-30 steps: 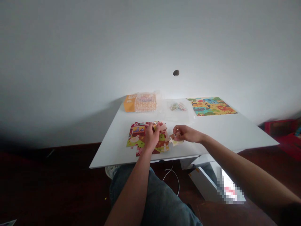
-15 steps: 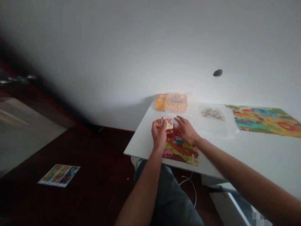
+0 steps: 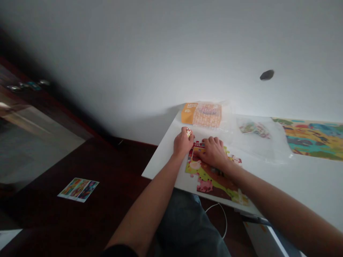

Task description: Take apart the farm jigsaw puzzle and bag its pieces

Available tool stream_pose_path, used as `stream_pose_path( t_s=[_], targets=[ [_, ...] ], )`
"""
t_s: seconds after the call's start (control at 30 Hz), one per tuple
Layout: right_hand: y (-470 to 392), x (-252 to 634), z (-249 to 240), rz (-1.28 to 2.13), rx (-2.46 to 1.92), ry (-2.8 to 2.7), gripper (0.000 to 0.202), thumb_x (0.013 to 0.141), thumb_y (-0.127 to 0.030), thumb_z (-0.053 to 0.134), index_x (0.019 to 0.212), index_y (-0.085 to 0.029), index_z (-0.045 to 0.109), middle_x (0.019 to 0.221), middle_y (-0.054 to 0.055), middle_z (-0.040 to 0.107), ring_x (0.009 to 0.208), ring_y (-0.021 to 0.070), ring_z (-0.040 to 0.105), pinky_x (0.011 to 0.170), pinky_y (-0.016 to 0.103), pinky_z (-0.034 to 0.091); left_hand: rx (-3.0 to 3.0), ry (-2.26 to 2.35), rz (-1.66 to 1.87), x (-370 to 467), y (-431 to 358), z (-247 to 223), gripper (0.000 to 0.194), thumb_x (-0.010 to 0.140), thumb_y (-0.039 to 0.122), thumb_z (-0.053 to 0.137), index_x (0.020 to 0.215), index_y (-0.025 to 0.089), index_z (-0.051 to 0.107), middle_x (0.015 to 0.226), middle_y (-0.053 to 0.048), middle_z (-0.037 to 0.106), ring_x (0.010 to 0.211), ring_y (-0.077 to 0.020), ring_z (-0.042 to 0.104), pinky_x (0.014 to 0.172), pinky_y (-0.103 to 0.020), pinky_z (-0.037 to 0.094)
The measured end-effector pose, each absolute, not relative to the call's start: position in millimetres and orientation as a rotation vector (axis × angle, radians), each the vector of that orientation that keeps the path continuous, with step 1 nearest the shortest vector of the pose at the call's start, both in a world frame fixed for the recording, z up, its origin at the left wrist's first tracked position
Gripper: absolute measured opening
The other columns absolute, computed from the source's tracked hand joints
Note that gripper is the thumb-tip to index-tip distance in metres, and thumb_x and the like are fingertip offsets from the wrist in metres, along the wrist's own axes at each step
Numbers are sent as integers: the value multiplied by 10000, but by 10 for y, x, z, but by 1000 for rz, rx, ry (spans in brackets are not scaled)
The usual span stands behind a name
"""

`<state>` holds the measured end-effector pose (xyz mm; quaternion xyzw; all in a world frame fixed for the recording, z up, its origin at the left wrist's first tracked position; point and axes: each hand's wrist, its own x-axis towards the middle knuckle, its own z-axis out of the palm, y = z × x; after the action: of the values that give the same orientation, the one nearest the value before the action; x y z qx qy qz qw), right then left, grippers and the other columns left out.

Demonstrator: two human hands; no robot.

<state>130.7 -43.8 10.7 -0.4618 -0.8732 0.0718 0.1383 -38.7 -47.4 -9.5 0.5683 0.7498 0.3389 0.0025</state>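
My left hand (image 3: 182, 142) is closed around jigsaw puzzle pieces (image 3: 188, 132), of which only a small coloured part shows past the fingers; I cannot tell how many. It is just beyond the upper left corner of a partly joined jigsaw puzzle (image 3: 206, 173) with a pink pig and a white bird on it. My right hand (image 3: 214, 151) lies palm down on the puzzle's upper part, fingers stretched out, and covers some of the picture. Whether a piece is under its fingers is hidden.
An orange box (image 3: 189, 113) in bubble wrap stands against the wall. Beside it a clear plastic bag (image 3: 273, 144) holds colourful pieces. A large picture sheet (image 3: 316, 139) lies at the right of the white table (image 3: 163, 164). A picture card (image 3: 78, 190) is on the dark floor.
My right hand has come down flat onto the puzzle. My left hand has turned and closed more around the pieces, hiding most of them. The view has shifted left.
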Motion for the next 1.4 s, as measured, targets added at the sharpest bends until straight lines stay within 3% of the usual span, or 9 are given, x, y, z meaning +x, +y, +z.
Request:
stream_pose_path(
  t_s=[0.17, 0.37, 0.57, 0.77, 1.1, 1.27, 1.4],
  targets=[
    [-430, 1263, 36, 271, -1277, -2449, 470, 777, -539, 600, 1019, -137, 598, 1066, 177, 568, 1028, 324, 480, 905, 441, 344, 1813, 2283, 1111, -436, -484, -63, 348, 831, 473, 579, 1085, 236, 559, 838, -58, 700, 752, -228, 658, 668, -290, 428],
    [-305, 1330, 1, 566, -1141, -2356, 267, 782, -255, 588, 1029, -172, 530, 962, 85, 647, 965, 247, 561, 925, 411, 332, 1617, 2227, 1382, -524, -482, -79, 346, 843, 485, 558, 1081, 236, 588, 920, -55, 712, 789, -198, 661, 727, -288, 460],
    [-244, 1373, -28, 794, -955, -2116, 253, 795, -179, 536, 1043, -194, 488, 924, 45, 649, 847, 176, 590, 788, 299, 415, 1751, 1613, 1341, -430, -519, -28, 388, 928, 420, 403, 1183, 206, 602, 1078, -70, 685, 954, -179, 641, 851, -284, 475],
    [-196, 1440, 11, 819, -979, -2134, 376, 746, -84, 490, 1111, -174, 479, 825, 23, 630, 727, 150, 569, 688, 255, 406, 1696, 1522, 1295, -409, -535, -51, 433, 801, 415, 613, 1165, 182, 578, 947, -46, 674, 816, -172, 630, 759, -276, 491],
    [-149, 1459, -27, 1025, -824, -1892, 260, 813, -201, 535, 1070, -202, 496, 741, -32, 589, 647, 112, 551, 657, 235, 434, 1656, 1529, 1381, -386, -487, -55, 414, 816, 401, 594, 1171, 190, 571, 979, -49, 665, 839, -166, 628, 779, -280, 491],
    [-136, 1409, -49, 932, -894, -1871, 356, 830, -334, 594, 1134, -188, 480, 834, 12, 626, 702, 126, 583, 676, 253, 452, 1574, 1377, 1364, -296, -509, -33, 591, 714, 375, 715, 1238, 195, 507, 1031, -47, 651, 861, -171, 640, 800, -296, 512],
    [-173, 1423, -10, 978, -960, -1962, 515, 809, -443, 634, 1220, -168, 490, 934, 59, 667, 725, 138, 601, 658, 258, 448, 1494, 1423, 1576, -274, -494, -41, 536, 747, 356, 690, 1222, 198, 498, 1095, -71, 639, 937, -181, 640, 855, -310, 507]
  ],
)
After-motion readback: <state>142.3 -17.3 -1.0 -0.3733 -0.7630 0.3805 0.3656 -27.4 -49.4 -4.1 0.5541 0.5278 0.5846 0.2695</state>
